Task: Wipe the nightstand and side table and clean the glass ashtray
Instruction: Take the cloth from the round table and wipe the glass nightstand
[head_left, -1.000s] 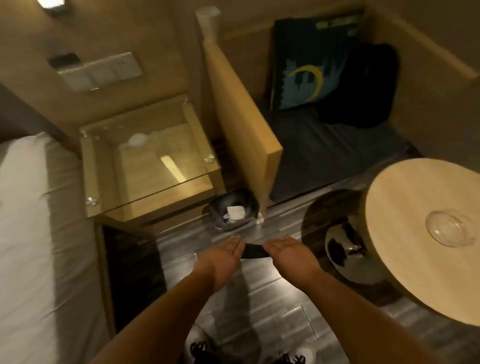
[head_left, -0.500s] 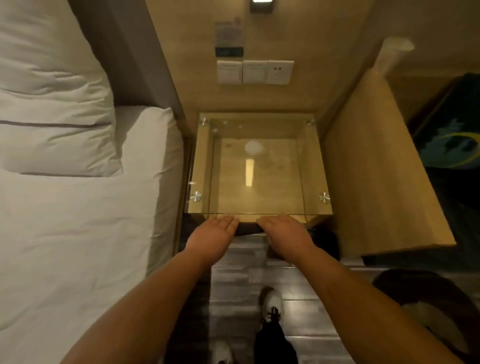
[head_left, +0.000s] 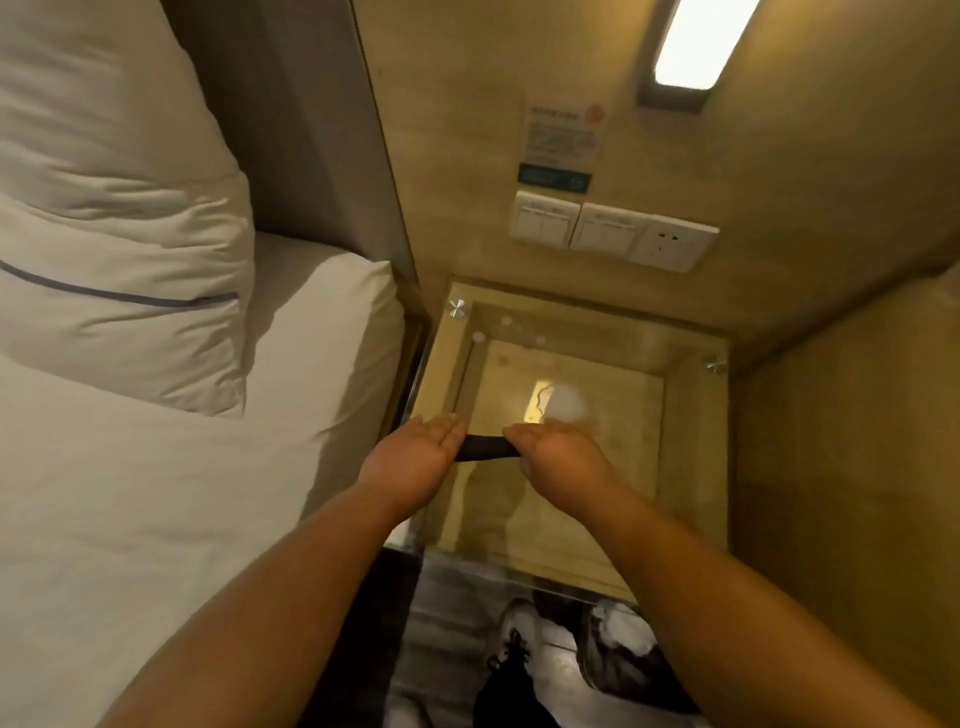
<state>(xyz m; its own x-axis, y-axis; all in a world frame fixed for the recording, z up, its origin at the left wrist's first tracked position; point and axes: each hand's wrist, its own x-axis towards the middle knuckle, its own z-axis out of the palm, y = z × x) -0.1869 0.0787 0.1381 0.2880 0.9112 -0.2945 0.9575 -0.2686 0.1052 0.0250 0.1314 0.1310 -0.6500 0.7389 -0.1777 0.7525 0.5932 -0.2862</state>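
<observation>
A wooden nightstand (head_left: 691, 467) with a clear glass top stands against the wall, between the bed and a wooden partition. Both hands are over its front-left part. My left hand (head_left: 415, 457) and my right hand (head_left: 561, 457) each grip one end of a dark cloth (head_left: 485, 448) stretched between them, low over the glass; contact with the glass is unclear. A pale smudge and a lamp reflection show on the glass just beyond my right hand. The side table and the glass ashtray are out of view.
A bed with white sheets (head_left: 156, 493) and pillows (head_left: 104, 234) fills the left. Wall switches and a socket (head_left: 613, 231) sit above the nightstand, under a lit lamp (head_left: 691, 41). A wooden partition (head_left: 857, 467) closes the right. My shoes (head_left: 514, 639) stand on grey floor below.
The view swung from the round side table and ashtray to the nightstand. Both hands, with the dark cloth between them, moved forward from the front edge to over the glass top.
</observation>
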